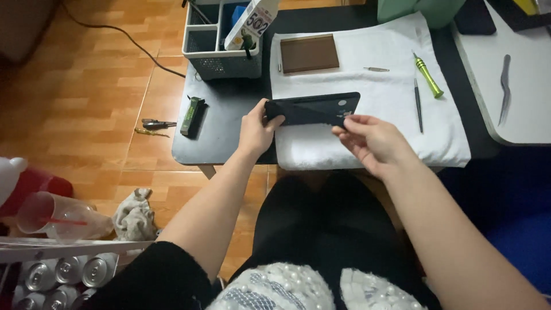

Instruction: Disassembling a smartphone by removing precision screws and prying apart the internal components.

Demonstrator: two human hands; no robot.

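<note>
A: How are the hands sitting?

B: Both forearms are reaching forward over the lap. The left hand is curling around the left end of a flat black phone-like slab, thumb on top and fingers wrapping underneath, so it is clamping that end. The right hand is turning palm-up, thumb and fingertips pressing together on the slab's lower right edge, pinching it.

A: And the slab itself?

B: It is being held level between the two grips, long side running left to right, just above the near edge of a white towel. It is looking matte and dark, with a small pale mark close to the right-hand pinch.

A: Anything close by?

B: Beyond the grip, a brown rectangular panel is lying on the towel. Past the right hand, a green-handled screwdriver and a thin dark tool are resting there too.
</note>
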